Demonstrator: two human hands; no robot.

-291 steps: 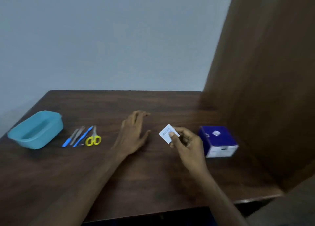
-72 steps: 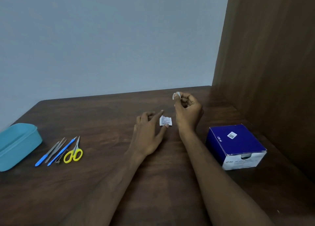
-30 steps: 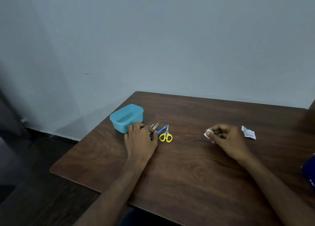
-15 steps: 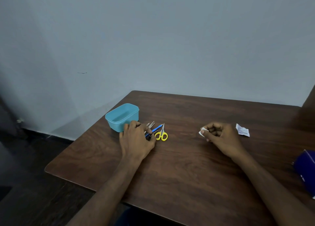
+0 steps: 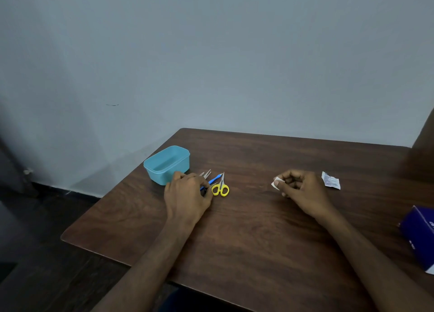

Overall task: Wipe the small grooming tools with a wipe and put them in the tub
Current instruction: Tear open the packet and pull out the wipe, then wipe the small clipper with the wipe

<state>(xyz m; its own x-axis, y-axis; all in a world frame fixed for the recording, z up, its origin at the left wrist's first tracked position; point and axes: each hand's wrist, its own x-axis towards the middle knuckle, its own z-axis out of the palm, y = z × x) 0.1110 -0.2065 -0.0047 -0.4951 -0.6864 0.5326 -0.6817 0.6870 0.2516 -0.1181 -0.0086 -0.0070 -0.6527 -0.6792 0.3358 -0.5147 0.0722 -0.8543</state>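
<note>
A light blue tub (image 5: 167, 164) stands near the table's far left corner, nothing visible inside. Just right of it lie small grooming tools: yellow-handled scissors (image 5: 221, 188), a blue-handled tool (image 5: 215, 180) and metal tweezers (image 5: 206, 174). My left hand (image 5: 187, 194) lies over the near ends of these tools, fingers curled down on them; whether it grips one is hidden. My right hand (image 5: 299, 191) rests on the table further right, pinching a small white wipe (image 5: 276, 184) between thumb and fingers.
A torn white sachet (image 5: 330, 180) lies right of my right hand. A dark blue box (image 5: 420, 234) sits at the right edge. The brown wooden table (image 5: 246, 236) ends near the tub on the left; a wooden panel rises at far right.
My left hand has crept slightly further over the tools' handles. My right hand with the wipe has barely shifted. The view has drifted a little.
</note>
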